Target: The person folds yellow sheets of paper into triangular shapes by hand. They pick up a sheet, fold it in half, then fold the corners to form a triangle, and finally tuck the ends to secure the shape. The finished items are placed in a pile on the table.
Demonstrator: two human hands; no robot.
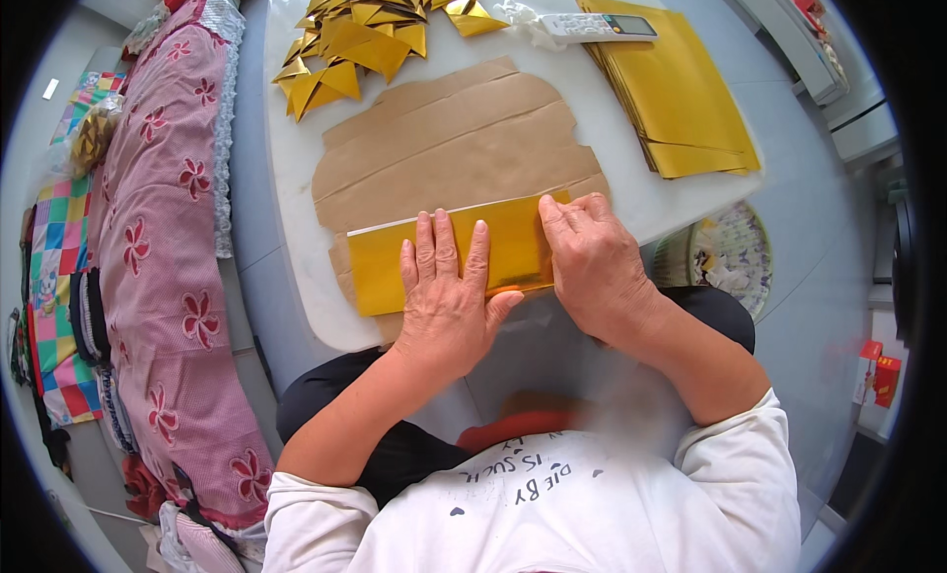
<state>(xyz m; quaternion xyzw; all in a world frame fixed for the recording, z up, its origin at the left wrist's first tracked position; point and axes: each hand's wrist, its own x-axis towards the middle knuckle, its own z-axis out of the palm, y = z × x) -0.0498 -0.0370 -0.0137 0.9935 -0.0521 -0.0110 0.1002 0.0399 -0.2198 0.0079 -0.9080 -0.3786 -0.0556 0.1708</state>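
Observation:
A sheet of shiny gold paper (380, 267), folded into a long strip with a thin white line along its far edge, lies across the near part of a brown cardboard piece (449, 129). My left hand (444, 302) presses flat on the strip's middle, fingers spread. At the strip's right end my right hand (599, 262) is closed, its fingers curled and thumb and forefinger against the paper; the fingertips are partly hidden. Beyond the cardboard, at the far left, sits a heap of folded gold paper pieces (365, 45). A stack of flat gold sheets (686, 100) lies at the far right.
A white remote control (597, 28) rests partly on the gold stack, beside crumpled clear plastic (528, 21). Under the white table (301, 277), at the right, stands a patterned waste basket (758, 252). Left of the table, a pink flowered cloth (148, 326) covers a long piece of furniture.

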